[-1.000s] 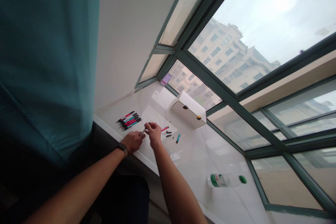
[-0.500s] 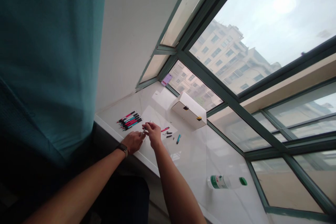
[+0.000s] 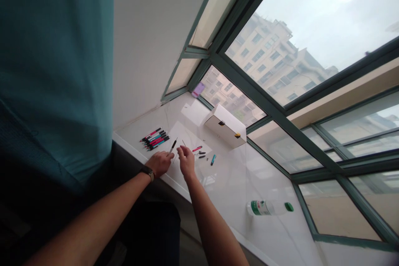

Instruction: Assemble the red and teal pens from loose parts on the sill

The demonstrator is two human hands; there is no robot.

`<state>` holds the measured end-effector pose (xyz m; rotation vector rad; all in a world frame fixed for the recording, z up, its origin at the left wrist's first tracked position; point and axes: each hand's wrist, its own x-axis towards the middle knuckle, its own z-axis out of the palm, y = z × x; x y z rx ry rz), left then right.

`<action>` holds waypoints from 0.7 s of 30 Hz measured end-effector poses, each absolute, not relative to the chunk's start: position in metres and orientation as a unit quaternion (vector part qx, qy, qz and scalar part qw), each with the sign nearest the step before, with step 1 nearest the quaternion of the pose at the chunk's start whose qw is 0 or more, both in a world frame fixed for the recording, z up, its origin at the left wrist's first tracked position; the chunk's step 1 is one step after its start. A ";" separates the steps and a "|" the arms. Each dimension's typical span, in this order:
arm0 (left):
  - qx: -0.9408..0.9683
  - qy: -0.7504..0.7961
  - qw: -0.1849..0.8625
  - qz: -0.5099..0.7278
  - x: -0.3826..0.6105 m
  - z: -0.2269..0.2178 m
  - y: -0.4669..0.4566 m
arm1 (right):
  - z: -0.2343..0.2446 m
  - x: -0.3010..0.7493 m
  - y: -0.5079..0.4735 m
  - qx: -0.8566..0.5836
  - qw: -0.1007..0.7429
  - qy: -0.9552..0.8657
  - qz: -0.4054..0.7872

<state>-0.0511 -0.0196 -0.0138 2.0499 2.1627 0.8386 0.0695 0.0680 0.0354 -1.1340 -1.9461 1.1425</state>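
My left hand (image 3: 160,163) is closed around the lower end of a pen (image 3: 173,146), light at the barrel with a dark grip and a thin tip pointing up and away. Just to its right, my right hand (image 3: 187,162) has thumb and fingers bent together in a pinch, apart from the pen. A thin rod (image 3: 183,143) shows beyond its fingertips; whether it is held or lies on the counter is unclear. To the right lie a pink pen part (image 3: 197,149), small black pieces (image 3: 202,156) and a teal pen part (image 3: 213,159).
Several pink, teal and black pens (image 3: 157,139) lie side by side on the white counter (image 3: 224,183), left of my hands. A white box (image 3: 226,126) stands by the window. A clear bottle with a green cap (image 3: 269,207) is at the right. A teal curtain (image 3: 56,70) hangs left.
My right hand has drawn away from the pen, slightly to the right, so the pen's dark grip and tip now show. My left hand keeps its hold. The view has shifted slightly.
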 end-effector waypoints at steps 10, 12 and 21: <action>0.629 0.727 0.019 0.275 -0.051 -0.022 -0.015 | -0.002 0.199 0.033 -0.497 0.246 -0.827 0.092; 0.625 0.728 0.022 0.282 -0.051 -0.022 -0.015 | -0.005 0.200 0.033 -0.507 0.236 -0.825 0.079; 0.575 0.765 0.041 0.287 -0.045 -0.013 -0.017 | 0.004 0.197 0.033 -0.516 0.216 -0.826 0.076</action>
